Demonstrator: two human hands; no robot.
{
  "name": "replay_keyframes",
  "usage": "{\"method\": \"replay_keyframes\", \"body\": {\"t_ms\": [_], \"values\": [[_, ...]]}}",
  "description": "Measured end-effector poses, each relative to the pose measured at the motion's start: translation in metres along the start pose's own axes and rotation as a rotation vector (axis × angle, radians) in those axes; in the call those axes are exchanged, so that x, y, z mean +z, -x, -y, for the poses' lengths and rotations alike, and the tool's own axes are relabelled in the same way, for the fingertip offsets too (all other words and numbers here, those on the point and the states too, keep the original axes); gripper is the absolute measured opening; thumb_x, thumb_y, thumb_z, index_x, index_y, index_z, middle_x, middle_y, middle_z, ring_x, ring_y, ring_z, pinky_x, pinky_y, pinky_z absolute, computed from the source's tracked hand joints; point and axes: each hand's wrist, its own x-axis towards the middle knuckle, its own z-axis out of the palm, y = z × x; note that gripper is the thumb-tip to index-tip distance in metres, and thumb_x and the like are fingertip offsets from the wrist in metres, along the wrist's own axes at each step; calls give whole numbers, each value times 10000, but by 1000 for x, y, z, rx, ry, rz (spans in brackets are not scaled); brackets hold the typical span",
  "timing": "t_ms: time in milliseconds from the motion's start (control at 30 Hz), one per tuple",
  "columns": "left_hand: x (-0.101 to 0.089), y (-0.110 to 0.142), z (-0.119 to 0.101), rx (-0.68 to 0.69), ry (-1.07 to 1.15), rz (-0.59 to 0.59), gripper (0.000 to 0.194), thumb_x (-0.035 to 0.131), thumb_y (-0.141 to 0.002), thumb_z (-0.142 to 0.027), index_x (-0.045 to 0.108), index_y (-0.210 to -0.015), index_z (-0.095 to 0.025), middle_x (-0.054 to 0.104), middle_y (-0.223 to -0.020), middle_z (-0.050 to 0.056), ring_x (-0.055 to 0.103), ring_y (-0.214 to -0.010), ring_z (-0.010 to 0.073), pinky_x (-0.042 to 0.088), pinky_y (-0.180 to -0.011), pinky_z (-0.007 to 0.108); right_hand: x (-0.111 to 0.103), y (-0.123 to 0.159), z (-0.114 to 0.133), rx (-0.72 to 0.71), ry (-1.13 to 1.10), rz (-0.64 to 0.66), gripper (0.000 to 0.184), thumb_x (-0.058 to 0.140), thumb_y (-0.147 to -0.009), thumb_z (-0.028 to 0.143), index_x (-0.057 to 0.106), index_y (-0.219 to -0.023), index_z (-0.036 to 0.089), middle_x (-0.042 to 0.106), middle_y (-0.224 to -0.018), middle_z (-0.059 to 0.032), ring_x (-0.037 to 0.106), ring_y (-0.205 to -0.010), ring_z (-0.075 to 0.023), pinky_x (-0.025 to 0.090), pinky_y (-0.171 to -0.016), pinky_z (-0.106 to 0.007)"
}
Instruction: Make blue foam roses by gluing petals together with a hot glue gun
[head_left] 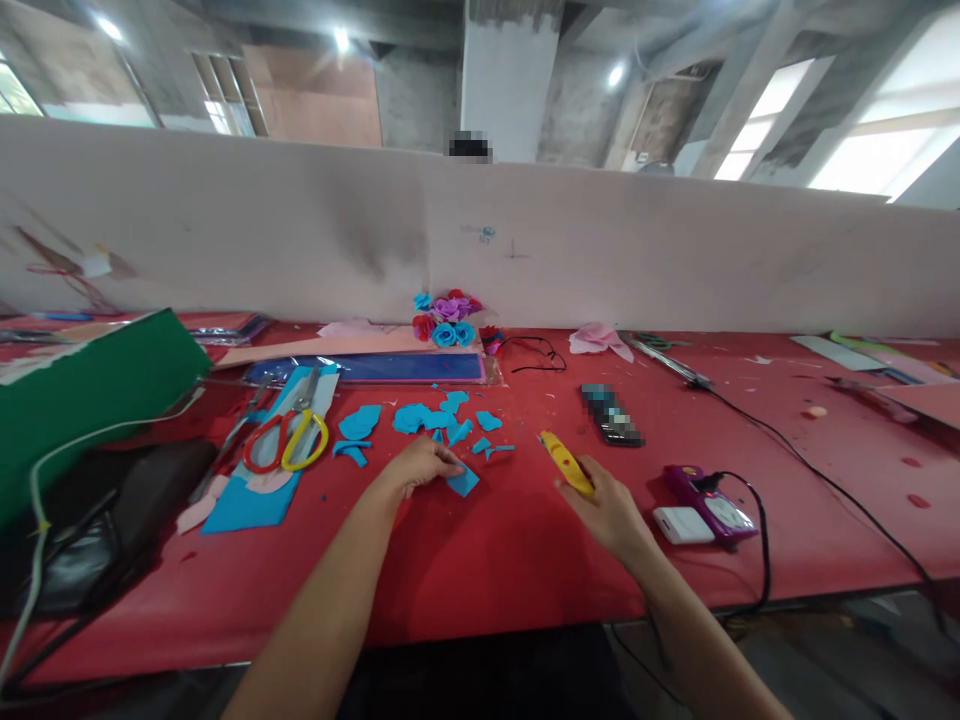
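My left hand (421, 468) is closed in a pinch on a corner of a small blue paper square (465, 481), just above the red table. To its right, my right hand (606, 505) is wrapped round a yellow-handled cutting tool (568, 465); its short tip points up and left, apart from the paper. The tool's exact kind is not plain. Beyond my left hand lie loose cut blue paper pieces (411, 418). Large scissors (304, 430) with red and yellow handles rest on a folded blue paper sheet (251, 507) to the left.
Paper flowers (448, 322) stand at the back by the white partition (285, 230). A dark phone-like device (611, 415), a purple box (694, 490) with a cable and a white case (682, 525) lie right. A green board (112, 410) and black bag (112, 530) stand left.
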Motion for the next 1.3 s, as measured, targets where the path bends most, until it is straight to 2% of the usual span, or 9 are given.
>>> {"method": "replay_keyframes", "body": {"t_ms": [100,233,333,467,667,833,1000,1167,1300], "values": [[-1,1,-1,-8,-12,8,112,772,-478,-222,719,-566,-174,634,-536,21,453,-474,118,299,-474,240,-6,13,4,122,-272,15,302,606,-722,478,585,-853,207,605,-659,-12,563,-598,-189,380,-543,-278],[-2,1,-1,2,40,64,179,774,-453,-204,721,-622,-176,675,-632,33,552,-590,158,382,-547,251,-10,29,12,272,-574,167,360,613,-715,558,550,-741,204,508,-514,29,451,-478,-132,330,-486,-258],[-1,2,-1,17,42,48,186,780,-430,-199,688,-590,-174,644,-586,16,542,-577,151,371,-534,243,-10,35,18,304,-734,210,405,615,-709,592,574,-788,197,494,-501,37,413,-461,-113,291,-465,-241],[2,3,-3,11,23,34,179,776,-429,-192,638,-541,-167,613,-551,10,503,-546,139,344,-511,239,-5,38,21,336,-866,184,393,659,-694,556,580,-812,190,475,-485,52,390,-451,-92,269,-454,-223],[3,3,-4,95,93,79,220,738,-409,-125,569,-541,-177,529,-512,-41,474,-532,124,353,-530,234,7,43,15,343,-945,189,366,655,-734,519,582,-839,176,475,-486,49,385,-450,-81,260,-449,-217],[2,1,-2,96,1,136,88,699,-474,-154,650,-544,-172,596,-554,9,534,-591,159,390,-594,263,13,47,9,331,-949,214,365,631,-764,520,576,-852,170,475,-497,49,382,-456,-79,263,-452,-214],[2,1,-1,72,7,136,96,707,-480,-171,675,-571,-174,645,-605,23,570,-638,180,419,-635,282,14,48,10,328,-930,210,386,630,-763,525,563,-869,160,482,-503,48,388,-463,-76,271,-448,-203],[0,3,-3,43,-90,137,127,720,-530,-243,690,-633,-174,658,-659,4,576,-695,171,415,-676,274,15,48,11,305,-924,200,411,632,-756,535,551,-881,152,473,-489,57,382,-454,-69,274,-447,-197],[-1,3,-3,53,-86,146,127,677,-576,-208,692,-696,-166,673,-733,9,589,-758,167,421,-735,273,14,49,12,313,-935,197,425,644,-739,543,550,-882,153,475,-490,57,382,-453,-68,281,-443,-196]]}}
